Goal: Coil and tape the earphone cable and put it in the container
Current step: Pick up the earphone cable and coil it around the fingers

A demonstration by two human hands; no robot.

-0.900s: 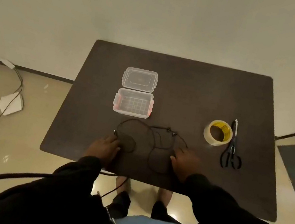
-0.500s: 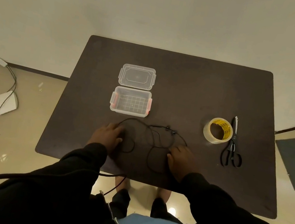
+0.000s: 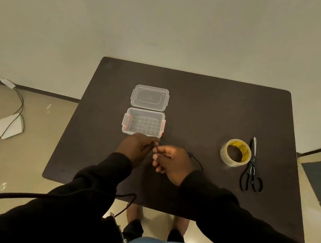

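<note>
Together, our fingertips (image 3: 157,149) pinch the black earphone cable (image 3: 196,160) between both hands, just above the middle of the dark table (image 3: 211,109). Our left hand (image 3: 136,149) is curled closed around a bunch of the cable, and our right hand (image 3: 171,162) grips a strand with thumb and forefinger, the other fingers folded in. A loop of cable trails out past the right wrist and lies on the table. Just beyond our knuckles, toward the table's far edge, sits the clear plastic container (image 3: 144,122), open, with red clips on its short sides; its lid (image 3: 150,97) lies flat just behind it. Well apart, near the table's right edge, stands a roll of clear tape (image 3: 235,152) with black scissors (image 3: 251,171) just beside it.
</note>
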